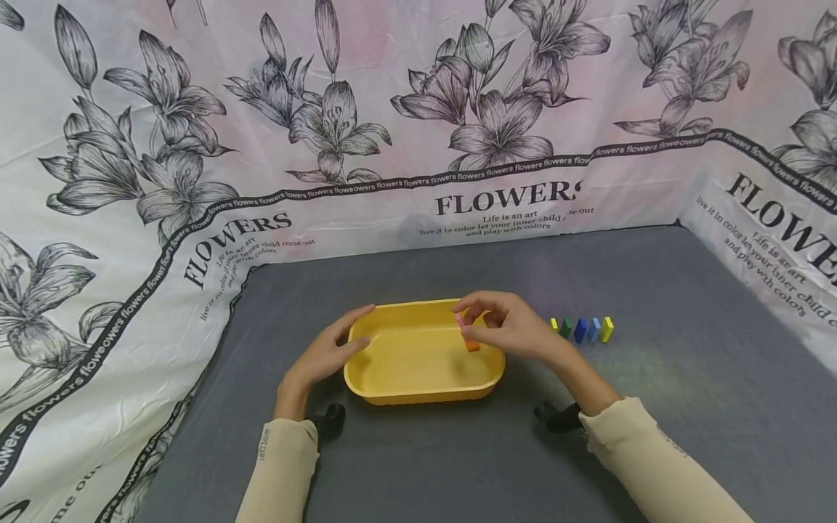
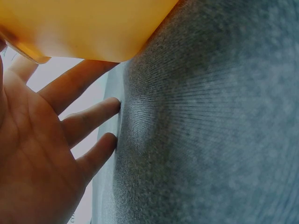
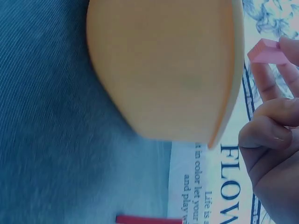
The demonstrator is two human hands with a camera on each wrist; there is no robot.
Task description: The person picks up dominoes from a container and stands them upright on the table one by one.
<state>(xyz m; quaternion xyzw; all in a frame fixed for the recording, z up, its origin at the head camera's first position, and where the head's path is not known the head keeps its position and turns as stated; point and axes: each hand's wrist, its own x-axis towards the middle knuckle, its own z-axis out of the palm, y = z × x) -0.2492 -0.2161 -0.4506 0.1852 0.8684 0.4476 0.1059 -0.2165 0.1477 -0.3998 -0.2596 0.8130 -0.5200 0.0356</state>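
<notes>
A shallow yellow tray [image 1: 418,398] sits on the grey table. At its left end my left hand [image 1: 330,349] holds the rim, thumb over the inside and spread fingers outside; two fingertips touch the table in the left wrist view. Above the tray's right side, my right hand [image 1: 500,323] pinches a small pink block [image 3: 267,52] between thumb and fingertips. Just below the pink block, an orange block [image 1: 471,345] shows within the tray, partly covered by the hand.
Right of the tray stands a row of small blocks: yellow [image 1: 607,329], light blue [image 1: 593,330], blue [image 1: 580,330], green [image 1: 565,327] and another yellow one, partly hidden. A red block [image 3: 149,219] shows in the right wrist view. Flower-printed cloth [image 1: 366,218] borders the table.
</notes>
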